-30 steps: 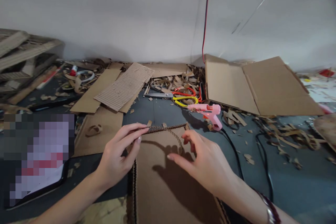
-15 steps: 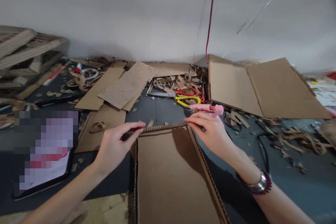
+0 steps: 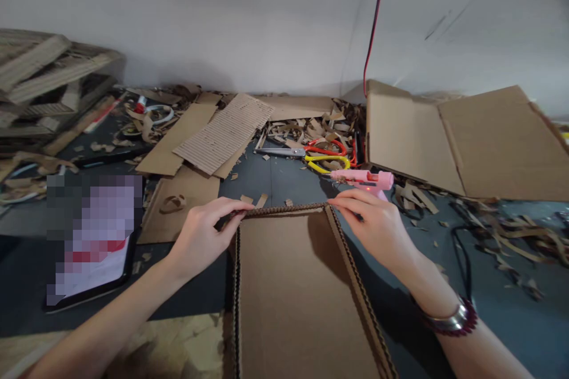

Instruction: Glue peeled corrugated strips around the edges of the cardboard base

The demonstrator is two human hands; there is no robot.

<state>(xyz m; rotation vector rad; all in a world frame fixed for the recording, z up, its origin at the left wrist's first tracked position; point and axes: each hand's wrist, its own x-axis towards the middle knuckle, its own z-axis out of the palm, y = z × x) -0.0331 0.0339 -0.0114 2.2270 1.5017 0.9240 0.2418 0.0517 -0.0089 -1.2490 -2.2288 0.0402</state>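
Note:
A brown cardboard panel point(image 3: 297, 290) lies flat in front of me, edged with corrugated strips along its left, right and far sides. My left hand point(image 3: 205, 237) pinches the far strip point(image 3: 284, 209) at the panel's far left corner. At the far right corner, my right hand point(image 3: 377, 226) presses its closed fingertips on the same strip. A bracelet sits on my right wrist. The pink glue gun point(image 3: 365, 180) lies just beyond my right hand, untouched.
Scissors with red and yellow handles point(image 3: 320, 156) lie among cardboard scraps behind the panel. An opened cardboard box point(image 3: 466, 142) is at the right, corrugated sheets point(image 3: 222, 139) at the back left, a tablet point(image 3: 91, 243) at the left. Black cords point(image 3: 462, 249) trail on the right. A red cable point(image 3: 376, 18) hangs on the wall.
My right hand moved from the panel's middle to its far right corner, straightening the loose curl of strip along the far edge. My left hand stayed at the left corner.

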